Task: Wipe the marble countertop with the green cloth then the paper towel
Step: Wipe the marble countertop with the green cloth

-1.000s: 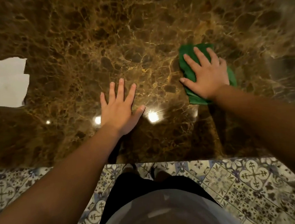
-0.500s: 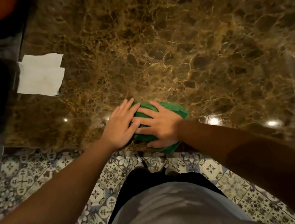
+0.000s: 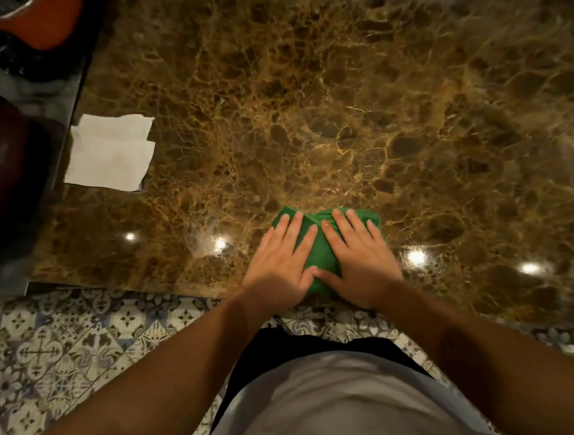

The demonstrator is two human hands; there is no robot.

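The green cloth (image 3: 319,249) lies bunched on the brown marble countertop (image 3: 339,110), close to its front edge. My left hand (image 3: 279,262) and my right hand (image 3: 361,259) both press flat on the cloth, side by side, fingers spread and pointing away from me. Most of the cloth is hidden under my palms. A white folded paper towel (image 3: 112,152) lies flat at the counter's left edge, well apart from both hands.
Past the counter's left edge are a dark glossy surface (image 3: 12,101) and an orange object (image 3: 43,20). Patterned floor tiles (image 3: 66,348) show below the front edge. Ceiling lights reflect as bright spots on the marble near my hands.
My right hand slid the cloth from the right toward the front edge. My left hand joined it on the cloth, and both now press it flat side by side.
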